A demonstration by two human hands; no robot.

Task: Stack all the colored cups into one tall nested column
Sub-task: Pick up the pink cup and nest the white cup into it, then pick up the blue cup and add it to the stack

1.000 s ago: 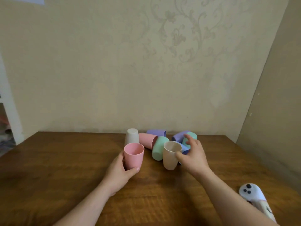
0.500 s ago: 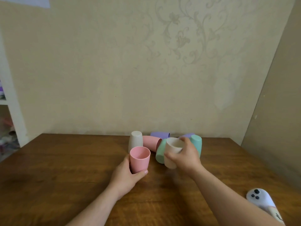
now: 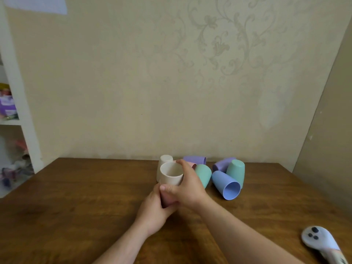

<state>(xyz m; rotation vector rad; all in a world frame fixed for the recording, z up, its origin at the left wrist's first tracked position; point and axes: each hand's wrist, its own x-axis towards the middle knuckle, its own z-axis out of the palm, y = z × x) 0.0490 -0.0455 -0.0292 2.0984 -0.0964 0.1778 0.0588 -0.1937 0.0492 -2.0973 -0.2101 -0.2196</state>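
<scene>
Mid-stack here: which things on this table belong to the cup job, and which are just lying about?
Job: beige cup going into the pink cup; upturned white cup, second pink cup, two green, two purple, one blue.
Lying about: white controller.

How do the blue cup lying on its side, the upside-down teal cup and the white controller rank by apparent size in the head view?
1. white controller, nearest the camera, so unsure
2. blue cup and teal cup, alike
</scene>
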